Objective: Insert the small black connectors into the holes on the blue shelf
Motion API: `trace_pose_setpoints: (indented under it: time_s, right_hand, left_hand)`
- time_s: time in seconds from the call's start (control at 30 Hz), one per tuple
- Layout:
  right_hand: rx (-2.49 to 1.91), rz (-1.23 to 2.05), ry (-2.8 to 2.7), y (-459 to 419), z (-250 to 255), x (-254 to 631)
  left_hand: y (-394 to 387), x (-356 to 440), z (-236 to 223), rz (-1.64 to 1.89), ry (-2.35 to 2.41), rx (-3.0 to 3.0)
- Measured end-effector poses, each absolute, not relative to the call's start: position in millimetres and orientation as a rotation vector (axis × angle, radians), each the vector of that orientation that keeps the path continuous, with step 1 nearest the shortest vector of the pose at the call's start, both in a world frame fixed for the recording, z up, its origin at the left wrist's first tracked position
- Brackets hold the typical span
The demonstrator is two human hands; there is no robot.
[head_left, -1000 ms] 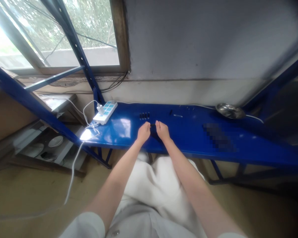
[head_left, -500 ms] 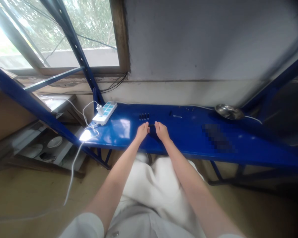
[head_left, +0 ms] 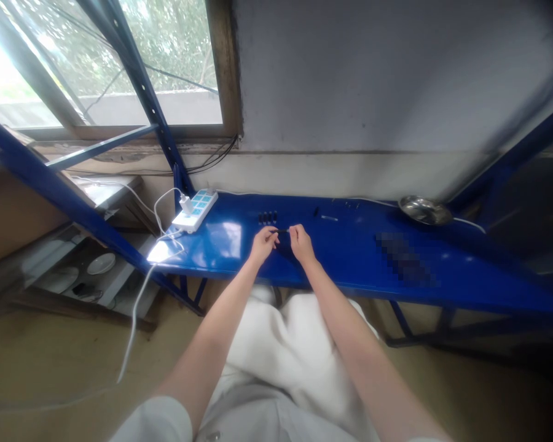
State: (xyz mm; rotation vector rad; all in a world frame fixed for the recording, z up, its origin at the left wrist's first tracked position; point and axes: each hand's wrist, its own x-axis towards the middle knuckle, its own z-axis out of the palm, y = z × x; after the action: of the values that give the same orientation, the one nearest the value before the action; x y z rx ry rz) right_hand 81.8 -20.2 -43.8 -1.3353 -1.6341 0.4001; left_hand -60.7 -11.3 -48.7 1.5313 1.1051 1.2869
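Above the blue table, both hands hold a slim black pen-like piece level between them. My left hand pinches its left end between thumb and fingers, the other fingers loosely curled. My right hand is closed on its right end, where a small light tip shows by the fingertips. Just beyond the left hand, several short black pieces stand in a row. Farther right lie another small black piece and a thin clear piece. Their exact kind is too small to make out.
The blue table runs along the wall. A white power strip with a plug and cords sits at its left end. A shiny metal bowl stands back right, near a blurred dark patch. Blue posts rise on the left.
The left fingers have opened a little and shifted along the black piece, so more of it shows. The right hand has barely moved.
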Motion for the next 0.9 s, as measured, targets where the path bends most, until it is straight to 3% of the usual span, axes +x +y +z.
trace_pose_setpoints:
  time_s: [0.9]
  right_hand:
    - [-1.344,0.341,-1.732,-18.0,-47.3,81.4]
  left_hand:
    - [-16.0,-62.0,-43.2,1.244,1.131,1.48]
